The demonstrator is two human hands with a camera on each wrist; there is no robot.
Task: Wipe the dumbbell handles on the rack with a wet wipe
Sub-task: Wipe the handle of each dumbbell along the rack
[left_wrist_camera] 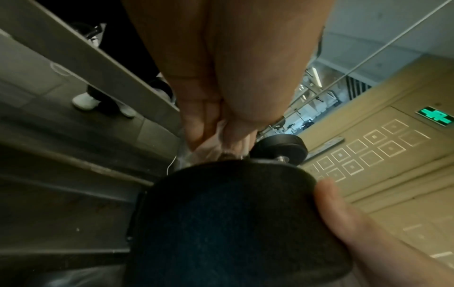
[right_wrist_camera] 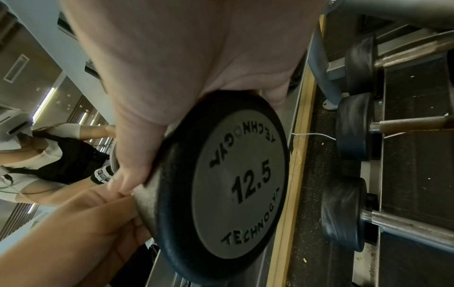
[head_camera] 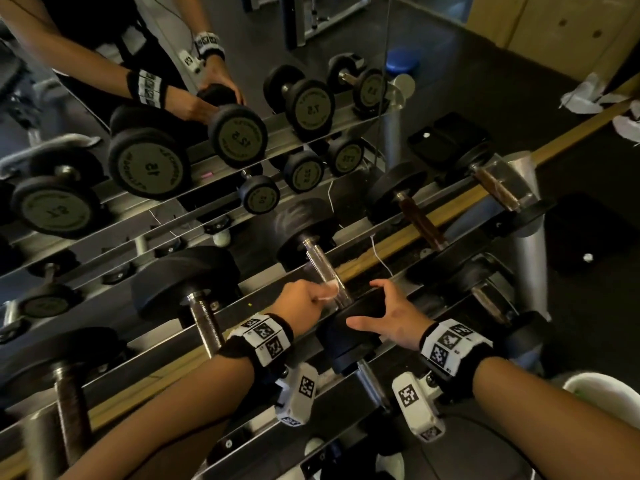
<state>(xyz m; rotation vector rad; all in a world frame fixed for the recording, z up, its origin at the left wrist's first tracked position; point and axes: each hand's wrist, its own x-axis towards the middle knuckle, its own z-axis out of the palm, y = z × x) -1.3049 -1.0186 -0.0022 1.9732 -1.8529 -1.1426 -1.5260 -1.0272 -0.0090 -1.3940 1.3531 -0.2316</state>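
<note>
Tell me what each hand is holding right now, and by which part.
The left hand pinches a wet wipe against the dumbbell handle. The right hand grips that dumbbell's near weight head around its rim.

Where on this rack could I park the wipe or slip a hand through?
Bare rail runs between the left dumbbell handles. An open gap lies between the two handles at right. Crowded: the left hand with the wipe and the right hand share the 12.5 dumbbell.
</note>
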